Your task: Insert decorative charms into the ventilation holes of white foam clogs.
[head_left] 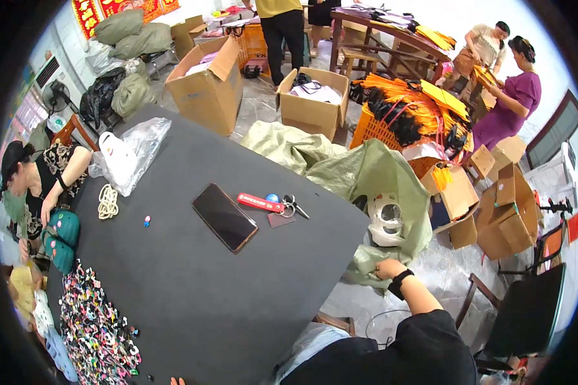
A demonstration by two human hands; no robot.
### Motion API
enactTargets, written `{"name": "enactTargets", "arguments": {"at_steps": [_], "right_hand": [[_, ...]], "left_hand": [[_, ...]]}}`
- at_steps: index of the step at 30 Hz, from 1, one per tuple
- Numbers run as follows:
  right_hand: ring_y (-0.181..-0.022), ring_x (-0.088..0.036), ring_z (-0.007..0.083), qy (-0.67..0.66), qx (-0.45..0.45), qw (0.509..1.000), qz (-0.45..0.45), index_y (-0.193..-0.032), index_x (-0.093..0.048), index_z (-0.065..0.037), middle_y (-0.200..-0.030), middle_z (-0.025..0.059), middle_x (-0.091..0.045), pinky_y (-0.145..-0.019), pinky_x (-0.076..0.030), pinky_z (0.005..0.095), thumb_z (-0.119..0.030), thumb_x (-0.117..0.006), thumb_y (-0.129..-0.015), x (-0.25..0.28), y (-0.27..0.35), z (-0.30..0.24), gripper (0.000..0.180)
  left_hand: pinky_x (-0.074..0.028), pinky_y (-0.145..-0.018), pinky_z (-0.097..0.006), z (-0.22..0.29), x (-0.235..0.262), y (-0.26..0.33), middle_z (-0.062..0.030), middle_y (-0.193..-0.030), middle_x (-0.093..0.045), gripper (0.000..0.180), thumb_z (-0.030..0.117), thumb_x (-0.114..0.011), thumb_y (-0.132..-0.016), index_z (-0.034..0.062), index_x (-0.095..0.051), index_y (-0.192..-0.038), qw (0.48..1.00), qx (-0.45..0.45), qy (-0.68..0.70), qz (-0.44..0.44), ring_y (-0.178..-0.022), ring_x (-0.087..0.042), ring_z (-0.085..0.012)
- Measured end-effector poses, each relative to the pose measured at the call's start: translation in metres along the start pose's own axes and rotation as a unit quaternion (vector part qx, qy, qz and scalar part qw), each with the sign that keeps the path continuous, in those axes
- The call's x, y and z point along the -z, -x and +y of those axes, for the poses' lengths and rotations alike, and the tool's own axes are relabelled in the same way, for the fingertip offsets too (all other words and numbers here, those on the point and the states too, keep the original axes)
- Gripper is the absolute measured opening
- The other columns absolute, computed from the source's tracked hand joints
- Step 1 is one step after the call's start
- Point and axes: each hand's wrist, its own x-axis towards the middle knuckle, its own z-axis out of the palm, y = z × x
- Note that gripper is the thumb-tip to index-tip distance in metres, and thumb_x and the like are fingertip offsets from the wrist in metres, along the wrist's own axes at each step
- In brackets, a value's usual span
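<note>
At the table's right edge my right hand (390, 268), with a dark band on its wrist, is closed on the rim of a green woven sack (412, 186). The sack gapes open, and white clogs (385, 224) with holes lie inside it. Only a few fingertips of my left hand (177, 381) show at the bottom edge, apart on the dark table (237, 301) with nothing seen in them. Nearest to them is a large heap of small colourful shoe charms (96, 321).
On the table lie a phone (225, 217), keys with a red strap (261, 203), a cord bundle (108, 201) and a plastic bag with a white clog (128, 154). A co-worker at left handles green clogs (61, 240). Cartons (205, 90) and an orange crate (369, 128) stand beyond.
</note>
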Motion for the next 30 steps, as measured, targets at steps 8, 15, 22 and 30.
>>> {"name": "enactTargets", "arguments": {"at_steps": [8,15,22,30], "right_hand": [[-0.117,-0.054,0.0288,-0.687,-0.037,0.693,0.215,-0.123,-0.057,-0.007,-0.117,0.0130,-0.060,-0.101,-0.042,0.0385,-0.035,-0.070,-0.086,-0.075,-0.013,0.105,0.048],[-0.127,-0.039,0.0353,-0.886,-0.095,0.445,0.087,-0.140,-0.034,-0.012,-0.141,0.0171,-0.035,-0.097,-0.042,0.0550,-0.064,-0.070,-0.073,-0.016,-0.093,0.098,0.093],[-0.072,-0.050,0.0135,-0.830,-0.037,0.487,0.269,-0.087,-0.053,-0.016,-0.078,-0.0029,-0.055,-0.068,-0.043,0.0297,-0.039,-0.049,-0.094,-0.052,-0.114,0.117,0.025],[-0.061,-0.043,0.0167,-0.831,0.074,0.443,0.328,-0.075,-0.054,-0.007,-0.066,0.0006,-0.048,-0.058,-0.039,0.0334,-0.012,-0.052,-0.090,0.130,-0.029,0.096,0.017]], "left_hand": [[-0.039,-0.102,-0.049,0.009,-0.006,-0.001,-0.0301,-0.126,-0.054,0.048,0.033,-0.051,-0.096,-0.0090,-0.058,-0.119,1.000,-0.005,0.010,0.013,-0.115,-0.052,-0.0449],[-0.036,-0.103,-0.049,-0.005,0.001,0.001,-0.0285,-0.131,-0.052,0.047,0.026,-0.058,-0.090,-0.0052,-0.055,-0.124,1.000,0.022,0.006,0.002,-0.119,-0.048,-0.0447],[-0.029,-0.108,-0.052,-0.028,-0.020,0.013,-0.0163,-0.134,-0.050,0.050,0.027,-0.066,-0.080,0.0046,-0.055,-0.123,0.998,0.054,0.038,0.023,-0.127,-0.045,-0.0333],[-0.030,-0.108,-0.048,-0.027,-0.016,0.017,-0.0134,-0.134,-0.052,0.045,0.031,-0.063,-0.087,0.0069,-0.058,-0.125,0.996,0.062,0.057,0.030,-0.127,-0.047,-0.0291]]}}
